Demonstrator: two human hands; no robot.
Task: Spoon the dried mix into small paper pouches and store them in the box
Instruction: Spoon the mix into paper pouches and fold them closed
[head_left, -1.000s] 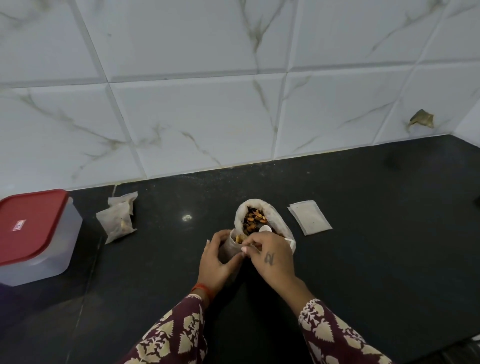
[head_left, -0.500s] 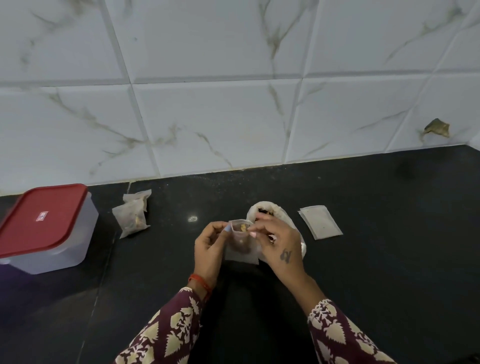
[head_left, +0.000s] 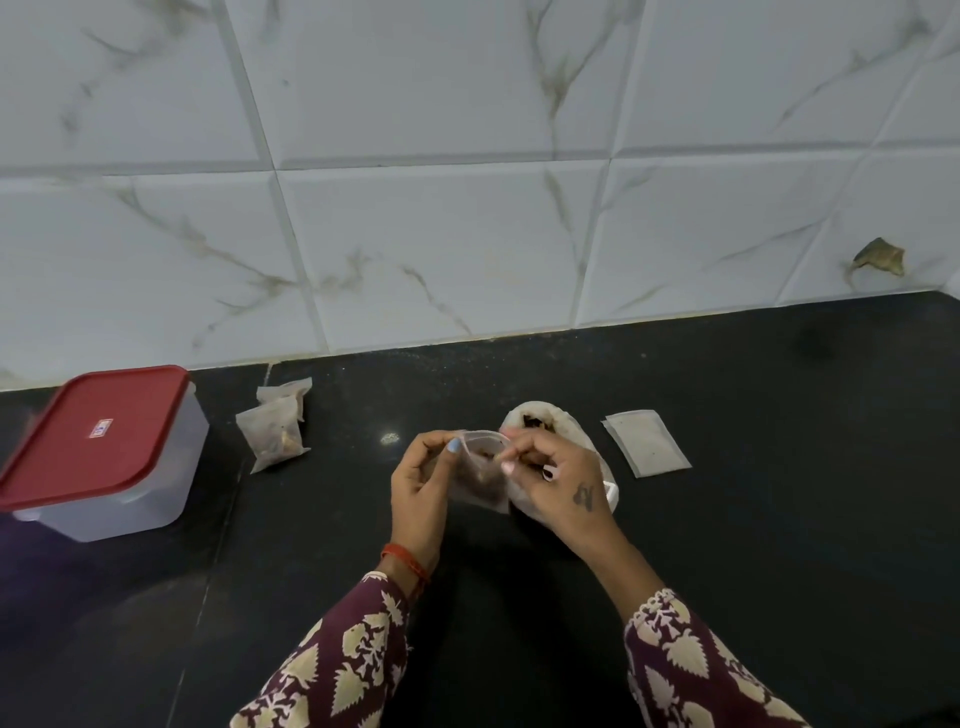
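My left hand (head_left: 422, 483) pinches the left rim of a small translucent paper pouch (head_left: 480, 475) with brown dried mix inside, held above the black counter. My right hand (head_left: 558, 480) pinches the pouch's right rim; something small and pale, perhaps a spoon, shows under its fingers. Behind that hand stands the white bag of dried mix (head_left: 550, 423), its mouth rolled open and mostly hidden. Two filled pouches (head_left: 275, 428) lie to the left. An empty flat pouch (head_left: 647, 441) lies to the right. The clear box with a red lid (head_left: 98, 447) sits shut at far left.
The black stone counter (head_left: 753, 467) meets a white marble-tiled wall (head_left: 467, 234) at the back. A brown scrap (head_left: 878, 258) sticks to the wall at far right. Patterned maroon sleeves cover both forearms.
Both hands have lifted the pouch up from beside the bag's mouth and now hold it open by its rim. The view has shifted slightly right and closer.
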